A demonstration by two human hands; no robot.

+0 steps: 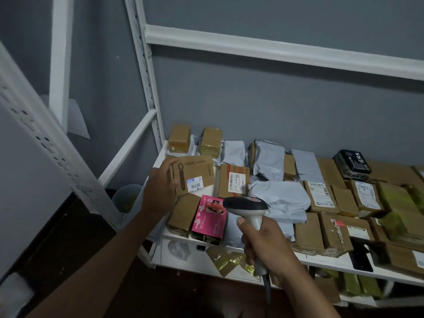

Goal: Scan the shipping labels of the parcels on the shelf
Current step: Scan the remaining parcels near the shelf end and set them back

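Early on, I judge: the left hand (160, 187) grips 1 tilted cardboard parcel (192, 174), the right hand (263, 237) clasps the scanner (249, 208), many labelled parcels (321, 197) left.

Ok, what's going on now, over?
Left hand grips brown cardboard box, label up. Right hand holds grey handheld scanner, aimed that way. Nothing blocking.

Your surroundings: grey-blue wall (275, 99); white perforated steel shelving frame (149, 72); dark reddish floor (183, 294); dim light.
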